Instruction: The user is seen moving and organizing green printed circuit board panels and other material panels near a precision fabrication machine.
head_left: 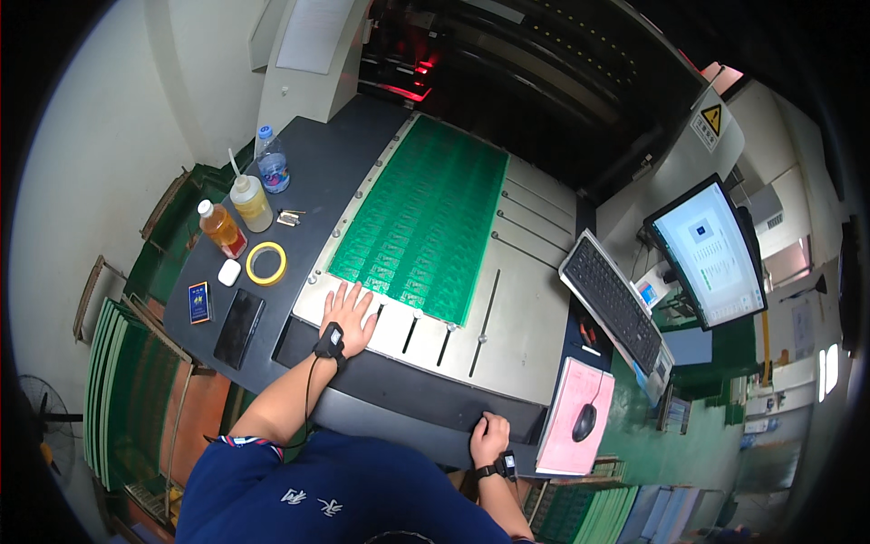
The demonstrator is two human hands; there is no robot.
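Note:
A large green circuit board panel with rows of pale printed shapes lies on the slotted metal bed of a machine. At the panel's near left corner, my left hand rests flat on the bed. Its fingers are spread, with the fingertips at the panel's edge, and it holds nothing. My right hand is at the dark front edge of the machine, left of a pink sheet. Its fingers curl into a loose fist and nothing shows in them. Both wrists wear small black devices on straps.
On the dark left side surface stand a clear bottle, a squeeze bottle and an amber bottle. Nearby lie yellow tape, a phone and a small box. At right are a keyboard, monitor and mouse.

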